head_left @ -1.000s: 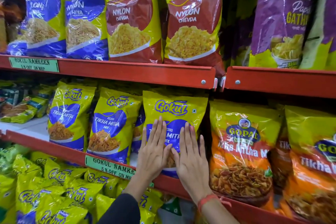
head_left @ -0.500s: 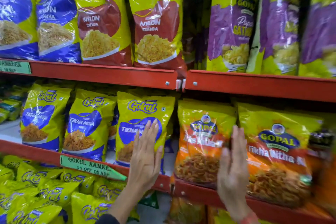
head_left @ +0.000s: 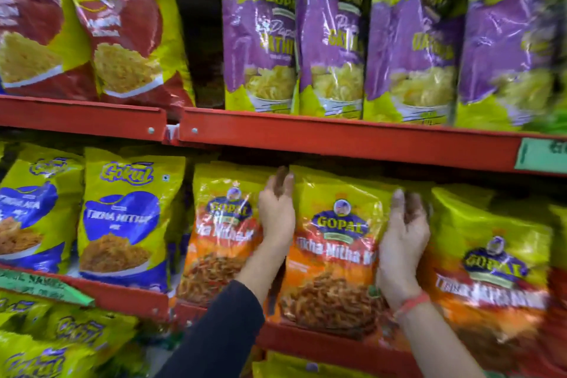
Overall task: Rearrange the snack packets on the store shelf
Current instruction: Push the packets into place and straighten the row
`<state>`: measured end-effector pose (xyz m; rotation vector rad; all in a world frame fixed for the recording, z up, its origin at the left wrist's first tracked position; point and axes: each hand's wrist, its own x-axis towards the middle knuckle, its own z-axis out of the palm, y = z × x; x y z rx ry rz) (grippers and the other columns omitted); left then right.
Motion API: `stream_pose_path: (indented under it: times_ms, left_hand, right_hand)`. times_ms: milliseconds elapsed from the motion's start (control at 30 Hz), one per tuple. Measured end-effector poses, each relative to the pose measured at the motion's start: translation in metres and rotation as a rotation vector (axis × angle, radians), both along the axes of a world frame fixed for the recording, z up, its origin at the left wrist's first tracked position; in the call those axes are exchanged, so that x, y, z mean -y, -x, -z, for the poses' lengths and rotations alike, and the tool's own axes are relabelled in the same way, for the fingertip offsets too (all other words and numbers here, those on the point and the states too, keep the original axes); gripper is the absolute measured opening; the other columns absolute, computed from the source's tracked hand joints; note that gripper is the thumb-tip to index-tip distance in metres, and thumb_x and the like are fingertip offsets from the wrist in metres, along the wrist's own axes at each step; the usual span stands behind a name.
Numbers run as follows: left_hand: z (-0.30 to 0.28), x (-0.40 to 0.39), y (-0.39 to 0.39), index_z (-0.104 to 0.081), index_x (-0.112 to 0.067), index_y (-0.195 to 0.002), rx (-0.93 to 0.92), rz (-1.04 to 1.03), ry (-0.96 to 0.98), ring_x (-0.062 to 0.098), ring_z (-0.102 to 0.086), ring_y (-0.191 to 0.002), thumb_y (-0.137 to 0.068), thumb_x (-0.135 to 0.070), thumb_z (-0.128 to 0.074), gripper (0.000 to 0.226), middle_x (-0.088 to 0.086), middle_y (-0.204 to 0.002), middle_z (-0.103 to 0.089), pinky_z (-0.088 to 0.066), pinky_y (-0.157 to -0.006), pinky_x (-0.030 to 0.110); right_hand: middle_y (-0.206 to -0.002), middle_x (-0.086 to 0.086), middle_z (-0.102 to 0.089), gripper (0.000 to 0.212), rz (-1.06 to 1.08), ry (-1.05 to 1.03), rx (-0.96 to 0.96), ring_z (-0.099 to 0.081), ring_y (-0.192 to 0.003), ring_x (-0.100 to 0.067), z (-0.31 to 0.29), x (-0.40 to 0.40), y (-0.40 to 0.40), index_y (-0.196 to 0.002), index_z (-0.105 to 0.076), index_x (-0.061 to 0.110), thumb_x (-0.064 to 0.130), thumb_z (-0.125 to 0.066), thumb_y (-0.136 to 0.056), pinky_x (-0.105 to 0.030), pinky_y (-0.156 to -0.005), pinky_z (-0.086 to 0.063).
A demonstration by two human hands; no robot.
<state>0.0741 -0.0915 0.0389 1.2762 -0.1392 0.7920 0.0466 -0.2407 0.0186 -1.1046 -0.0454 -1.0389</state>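
An orange and yellow Gopal Tikha Mitha packet (head_left: 334, 255) stands upright on the middle red shelf (head_left: 306, 337). My left hand (head_left: 276, 212) presses its left edge, fingers reaching behind the top. At its right edge my right hand (head_left: 402, 239) curls its fingers around the side. Both hands grip this packet between them. A matching Gopal packet (head_left: 214, 233) stands just left, partly behind my left hand, and another Gopal packet (head_left: 491, 270) stands to the right.
Blue and yellow Gokul packets (head_left: 122, 218) fill the shelf's left part. On the upper shelf (head_left: 337, 138) stand purple Gathiya packets (head_left: 334, 40) and red Nylon Chevda packets (head_left: 122, 40). More Gokul packets (head_left: 61, 341) lie below, behind a green price label (head_left: 46, 288).
Both hands left the Gokul packet and moved right. They now hold the sides of the middle Gopal packet. The view has swung right too.
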Motion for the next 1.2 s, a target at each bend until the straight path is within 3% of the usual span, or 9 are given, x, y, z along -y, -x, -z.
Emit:
stream_pose_path:
  times_ms: [100, 200, 367, 467, 533, 633, 733, 933, 1200]
  left_hand:
    - [-0.006, 0.016, -0.003, -0.06, 0.0, -0.105, -0.049, 0.124, 0.215, 0.003, -0.062, -0.08, -0.09, -0.012, -0.059, 0.018, 0.014, -0.103, -0.067, -0.043, -0.061, -0.001]
    - [-0.006, 0.011, -0.002, -0.059, -0.006, -0.089, -0.012, 0.072, 0.339, -0.01, -0.057, -0.058, -0.087, -0.01, -0.064, 0.007, -0.003, -0.076, -0.061, -0.041, -0.057, -0.002]
    - [-0.005, 0.01, 0.007, -0.06, -0.016, -0.084, 0.024, 0.032, 0.328, 0.008, -0.061, -0.083, -0.088, -0.014, -0.062, 0.006, -0.007, -0.08, -0.064, -0.045, -0.065, 0.0]
    - [0.014, 0.01, 0.02, -0.057, -0.023, -0.122, 0.095, -0.176, 0.014, 0.006, -0.056, -0.118, -0.096, -0.032, -0.049, 0.028, -0.014, -0.115, -0.062, -0.043, -0.091, 0.011]
    - [0.039, 0.014, 0.033, -0.039, -0.028, -0.142, 0.242, -0.383, -0.278, 0.003, -0.037, -0.139, -0.1, -0.034, -0.036, 0.042, -0.012, -0.145, -0.046, -0.03, -0.113, 0.021]
    - [0.09, 0.021, 0.04, -0.022, -0.015, -0.151, 0.381, -0.513, -0.771, 0.018, -0.016, -0.15, -0.1, -0.024, -0.032, 0.052, 0.002, -0.162, -0.019, -0.003, -0.124, 0.041]
    - [0.125, 0.017, 0.035, -0.015, -0.013, -0.152, 0.351, -0.535, -1.105, 0.018, -0.011, -0.151, -0.099, -0.029, -0.027, 0.056, 0.001, -0.163, -0.008, -0.003, -0.123, 0.044]
    - [0.118, 0.005, 0.035, -0.015, -0.008, -0.152, 0.264, -0.501, -1.328, 0.019, -0.009, -0.151, -0.1, -0.037, -0.02, 0.059, 0.008, -0.162, -0.013, -0.002, -0.124, 0.04]
    - [0.069, -0.094, 0.067, -0.005, -0.01, -0.152, 0.413, -0.774, -1.136, 0.018, -0.002, -0.151, -0.1, -0.036, -0.025, 0.062, 0.0, -0.163, 0.007, 0.0, -0.123, 0.04]
  right_hand:
    - [-0.086, 0.001, -0.059, 0.028, -0.06, -0.14, 0.024, -0.055, -0.066, 0.023, -0.011, 0.009, -0.011, -0.114, -0.062, -0.008, 0.014, -0.055, -0.098, 0.003, -0.07, -0.037]
    - [-0.079, 0.007, -0.061, 0.007, -0.082, -0.219, 0.01, -0.056, -0.056, 0.017, -0.015, 0.011, -0.011, -0.094, -0.064, 0.014, 0.018, -0.06, -0.096, -0.005, -0.064, -0.043]
    - [-0.078, 0.005, -0.061, 0.015, -0.051, -0.135, -0.049, -0.053, -0.07, 0.0, -0.021, 0.015, -0.004, -0.09, -0.064, 0.017, 0.023, -0.054, -0.099, -0.021, -0.075, -0.043]
    - [-0.131, 0.0, -0.062, 0.044, 0.052, 0.113, -0.066, -0.056, -0.114, 0.008, -0.002, 0.004, 0.011, -0.139, -0.052, 0.015, 0.038, -0.039, -0.103, -0.007, -0.097, -0.039]
    - [-0.163, -0.002, -0.032, 0.057, 0.249, 0.48, 0.02, -0.023, -0.15, -0.001, 0.027, -0.008, 0.027, -0.155, -0.028, 0.016, 0.042, -0.031, -0.104, -0.009, -0.118, -0.017]
    - [-0.165, -0.019, -0.019, 0.061, 0.637, 1.08, 0.07, -0.005, -0.156, -0.026, 0.069, -0.016, 0.027, -0.156, -0.019, 0.003, 0.028, -0.036, -0.103, -0.042, -0.128, -0.007]
    - [-0.164, -0.018, -0.021, 0.067, 0.734, 1.287, -0.084, -0.014, -0.154, -0.028, 0.086, -0.012, 0.012, -0.154, -0.024, 0.001, 0.036, -0.039, -0.1, -0.049, -0.124, -0.016]
    - [-0.167, -0.017, -0.014, 0.072, 0.672, 1.294, -0.201, -0.011, -0.155, -0.03, 0.082, -0.011, 0.006, -0.156, -0.018, 0.001, 0.049, -0.019, -0.102, -0.048, -0.126, -0.008]
    - [-0.16, -0.015, -0.028, 0.061, 0.77, 1.309, 0.274, -0.006, -0.156, -0.02, 0.048, -0.089, 0.047, -0.151, -0.03, 0.0, 0.038, -0.037, -0.103, -0.047, -0.125, -0.019]
